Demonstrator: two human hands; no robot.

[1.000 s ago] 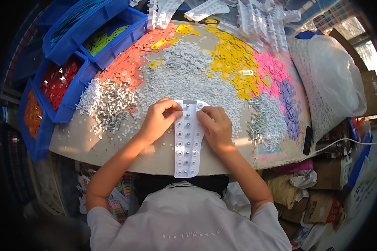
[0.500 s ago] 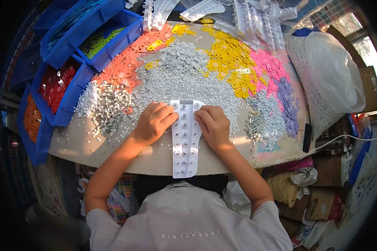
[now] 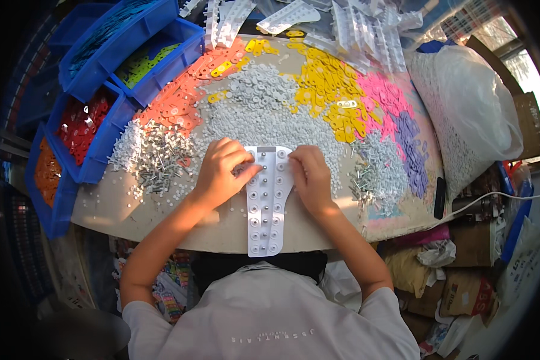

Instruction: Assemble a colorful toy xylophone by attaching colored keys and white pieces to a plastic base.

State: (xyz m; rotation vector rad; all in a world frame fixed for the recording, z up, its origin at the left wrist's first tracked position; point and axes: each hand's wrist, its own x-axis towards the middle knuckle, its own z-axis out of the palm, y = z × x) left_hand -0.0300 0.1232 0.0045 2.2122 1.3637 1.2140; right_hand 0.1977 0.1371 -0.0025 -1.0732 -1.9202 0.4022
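Note:
A white plastic tray (image 3: 266, 240) lies upright in front of me at the table's near edge. Round washer-like pieces line both its sides, and a row of metal pins runs down its middle. My left hand (image 3: 223, 169) is at the tray's upper left, fingers curled and thumb reaching over the edge. At the upper right edge, my right hand (image 3: 311, 177) has its fingers bent towards the thumb. Whatever either hand pinches is too small or hidden to name. Just beyond the tray spreads a heap of small white round pieces (image 3: 264, 123).
Metal pins (image 3: 162, 159) lie in a pile at left, more pins (image 3: 381, 174) at right. Orange, yellow (image 3: 327, 78), pink and purple flat pieces ring the far side. Blue bins (image 3: 93, 174) stand left; a full clear bag (image 3: 468, 114) leans right. More white trays (image 3: 372, 36) lie behind.
My left hand has shifted slightly, its thumb now further over the tray. My right hand has moved a little outward from the tray's upper right holes. The tray has barely moved.

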